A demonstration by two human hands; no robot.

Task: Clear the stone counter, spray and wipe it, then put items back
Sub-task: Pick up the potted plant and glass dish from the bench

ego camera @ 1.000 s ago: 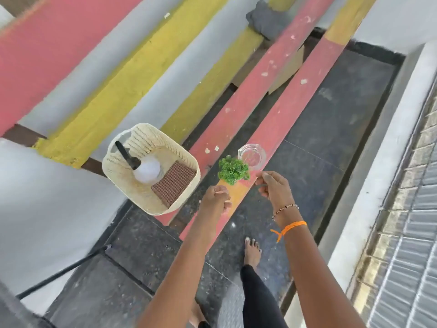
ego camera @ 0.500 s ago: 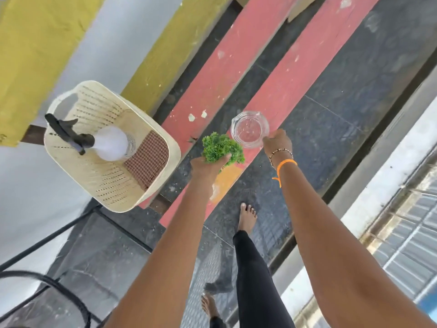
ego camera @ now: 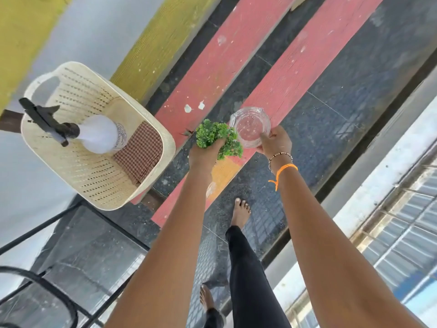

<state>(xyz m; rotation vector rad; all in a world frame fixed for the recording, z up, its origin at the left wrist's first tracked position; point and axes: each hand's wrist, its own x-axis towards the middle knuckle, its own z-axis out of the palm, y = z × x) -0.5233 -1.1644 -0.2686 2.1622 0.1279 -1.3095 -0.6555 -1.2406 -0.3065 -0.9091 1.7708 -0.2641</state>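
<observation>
Looking down through the head camera, you see both of your arms stretched forward over a pink-painted beam (ego camera: 279, 74) with dark speckled stone (ego camera: 350, 98) showing beside and below it. Your left hand (ego camera: 205, 153) grips a small green plant (ego camera: 216, 136); the fingers curl up into the foliage from underneath, so leaves spill out above and to the right of the knuckles, and the fingertips themselves are buried in the green. Your right hand (ego camera: 275, 143) pinches a clear glass dish (ego camera: 250, 126) at its near rim, thumb lying over the edge and the other fingers tucked beneath it, with the bowl of the dish reaching out beyond the fingers toward the beam. Plant and dish sit just beside each other, their edges touching or nearly so; you cannot tell which. Whether either one rests on the beam or is lifted off it is also unclear from this angle.

To your left, well apart from both hands, a cream perforated basket (ego camera: 78, 176) holds a white spray bottle (ego camera: 101, 134) with a black trigger head, lying tilted, and a brown checked cloth (ego camera: 140, 153) folded beside it, touching the bottle's base. An orange thread (ego camera: 282, 170) and a beaded bracelet (ego camera: 279, 156) circle your right wrist. Your bare feet stand on the dark floor below.
</observation>
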